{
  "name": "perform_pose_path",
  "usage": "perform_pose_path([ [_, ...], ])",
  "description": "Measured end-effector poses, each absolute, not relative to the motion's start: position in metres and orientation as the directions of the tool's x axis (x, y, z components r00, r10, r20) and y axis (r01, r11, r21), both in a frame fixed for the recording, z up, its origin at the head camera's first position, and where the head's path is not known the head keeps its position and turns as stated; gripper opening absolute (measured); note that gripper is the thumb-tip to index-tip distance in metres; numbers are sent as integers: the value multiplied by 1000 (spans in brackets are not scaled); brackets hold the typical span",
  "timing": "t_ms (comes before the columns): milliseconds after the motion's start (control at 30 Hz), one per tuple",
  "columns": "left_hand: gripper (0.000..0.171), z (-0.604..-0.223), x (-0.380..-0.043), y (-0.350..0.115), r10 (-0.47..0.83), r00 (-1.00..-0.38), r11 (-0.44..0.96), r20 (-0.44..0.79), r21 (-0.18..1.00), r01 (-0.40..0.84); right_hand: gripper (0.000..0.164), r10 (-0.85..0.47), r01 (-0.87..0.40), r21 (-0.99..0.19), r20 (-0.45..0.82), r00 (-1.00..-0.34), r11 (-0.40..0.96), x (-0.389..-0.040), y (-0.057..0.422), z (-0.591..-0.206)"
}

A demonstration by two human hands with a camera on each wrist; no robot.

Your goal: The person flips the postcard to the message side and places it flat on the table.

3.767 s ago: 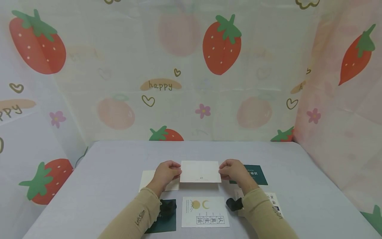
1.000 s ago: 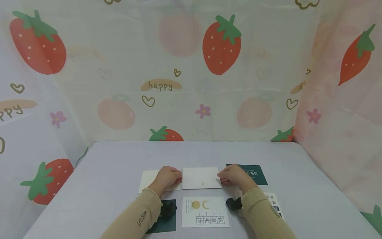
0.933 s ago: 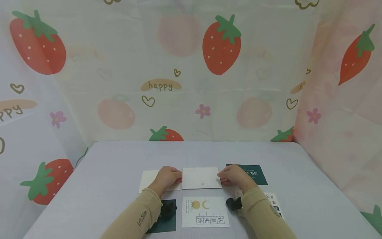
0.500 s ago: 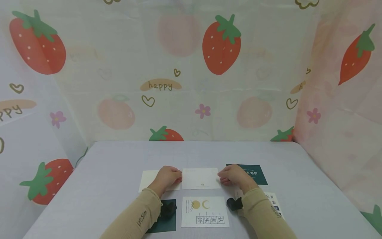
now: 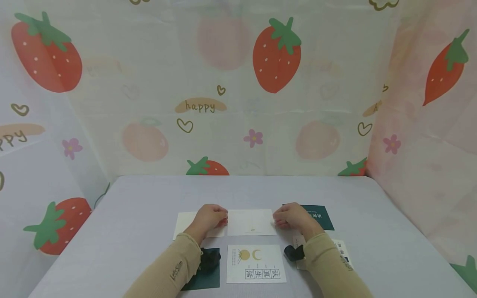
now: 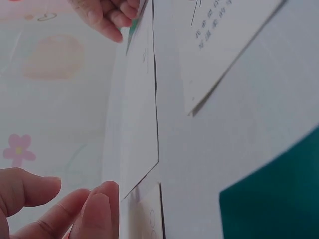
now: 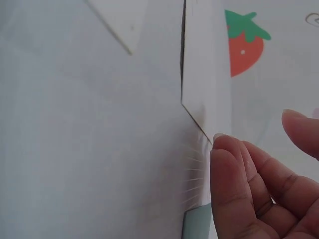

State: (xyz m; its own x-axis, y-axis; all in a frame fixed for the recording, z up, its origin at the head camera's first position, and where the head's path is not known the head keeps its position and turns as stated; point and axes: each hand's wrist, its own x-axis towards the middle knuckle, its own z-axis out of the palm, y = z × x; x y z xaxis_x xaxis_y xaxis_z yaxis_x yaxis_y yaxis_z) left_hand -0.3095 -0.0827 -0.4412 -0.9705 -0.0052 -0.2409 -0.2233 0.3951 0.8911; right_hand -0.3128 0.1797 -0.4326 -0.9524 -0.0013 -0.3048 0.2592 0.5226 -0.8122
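Observation:
A plain white card point(image 5: 251, 221) with a tiny mark near its lower edge lies on the table between my hands. At its left edge is my left hand point(image 5: 207, 219), its thumb parted from the fingers point(image 6: 94, 214) and nothing between them. My right hand point(image 5: 294, 218) stays by the opposite edge, fingertips right at the card's corner in the right wrist view, thumb point(image 7: 301, 130) well apart. Directly below lies a white card with a sun and moon point(image 5: 257, 264). My left hand partly covers a cream card point(image 5: 183, 223); my right hand overlaps a dark green card point(image 5: 320, 217).
Another dark green card point(image 5: 208, 279) lies partly under the left forearm in the head view. A printed white card point(image 5: 343, 250) is mostly hidden by the right sleeve. The white table point(image 5: 149, 194) ends at a strawberry-patterned cloth point(image 5: 238, 136).
The white card, earlier held up between both hands, has come down onto the table in line with its neighbours. Both hands have let go and risen slightly.

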Motion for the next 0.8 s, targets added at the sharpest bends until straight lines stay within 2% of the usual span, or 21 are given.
perform_pose_path([
  [367,21,-436,-312,-82,8,-968,364,-252,902,-232,20,4,254,-827,-292,-957,501,-313,184,-424],
  [800,23,-431,-311,-65,68,-975,312,-213,933,-182,25,-25,237,-828,-289,-957,507,-314,203,-416],
])
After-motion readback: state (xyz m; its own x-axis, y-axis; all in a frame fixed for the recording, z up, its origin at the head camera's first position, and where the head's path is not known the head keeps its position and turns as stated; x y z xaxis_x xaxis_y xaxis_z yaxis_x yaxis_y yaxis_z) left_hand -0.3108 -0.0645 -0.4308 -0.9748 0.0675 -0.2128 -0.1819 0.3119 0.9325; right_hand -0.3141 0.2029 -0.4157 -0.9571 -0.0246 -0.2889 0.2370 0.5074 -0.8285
